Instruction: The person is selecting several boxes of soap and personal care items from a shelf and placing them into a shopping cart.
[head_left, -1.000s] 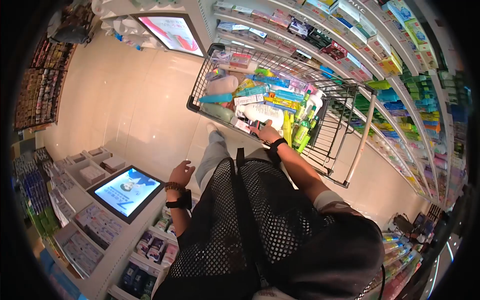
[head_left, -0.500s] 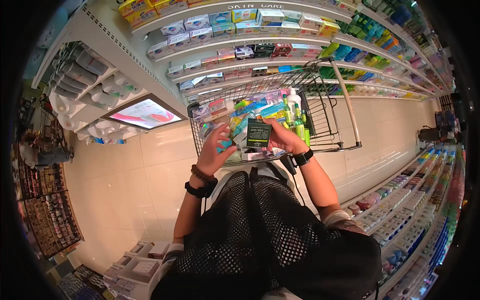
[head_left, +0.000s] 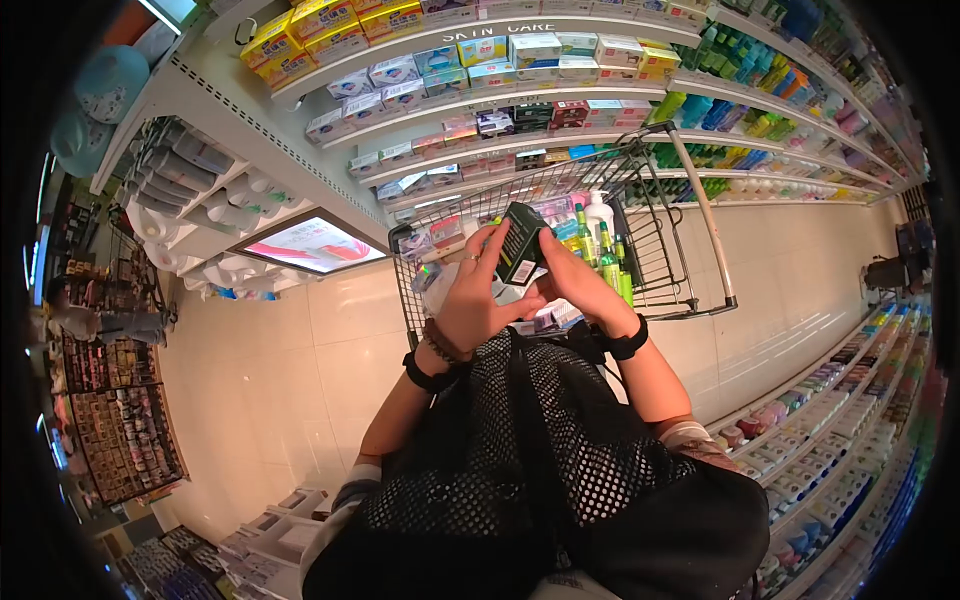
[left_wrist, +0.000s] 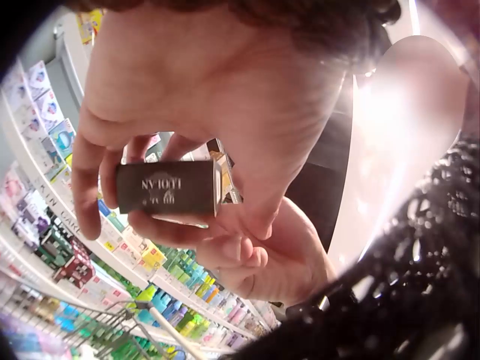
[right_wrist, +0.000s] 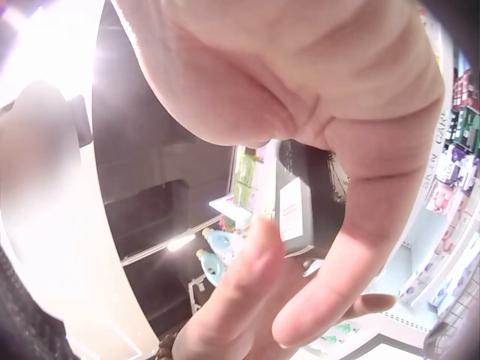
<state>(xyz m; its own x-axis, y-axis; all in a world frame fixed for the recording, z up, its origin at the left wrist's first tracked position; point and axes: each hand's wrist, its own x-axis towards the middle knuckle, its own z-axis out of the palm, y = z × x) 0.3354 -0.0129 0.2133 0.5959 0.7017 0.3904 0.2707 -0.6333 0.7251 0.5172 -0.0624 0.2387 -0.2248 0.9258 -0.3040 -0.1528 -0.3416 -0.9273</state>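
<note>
A small dark box [head_left: 522, 245] with pale print and a white barcode label is held up over the shopping cart [head_left: 698, 212], tilted. My left hand [head_left: 470, 305] grips its left side, fingers reaching along the edge. On the other side my right hand [head_left: 588, 288] holds it with curled fingers. In the left wrist view, one end of the box [left_wrist: 169, 187] shows the lettering LUOLAN, with fingers on both sides. The right wrist view shows the box [right_wrist: 319, 206] partly hidden behind the right hand. Below, green bottles [head_left: 608, 262] and a white pump bottle [head_left: 598, 208] stand in the cart.
Shelves of boxed goods [head_left: 535, 50] marked SKIN CARE run behind the cart. A lit screen [head_left: 315, 245] stands at the left end of the shelving. More shelves [head_left: 800, 450] line the lower right. Pale tiled floor [head_left: 270, 380] lies to the left.
The right hand has lifted the dark box from the cart area. The left hand has come up and now grips it too, and the box has been turned and tilted. The view has swung round toward the shelves.
</note>
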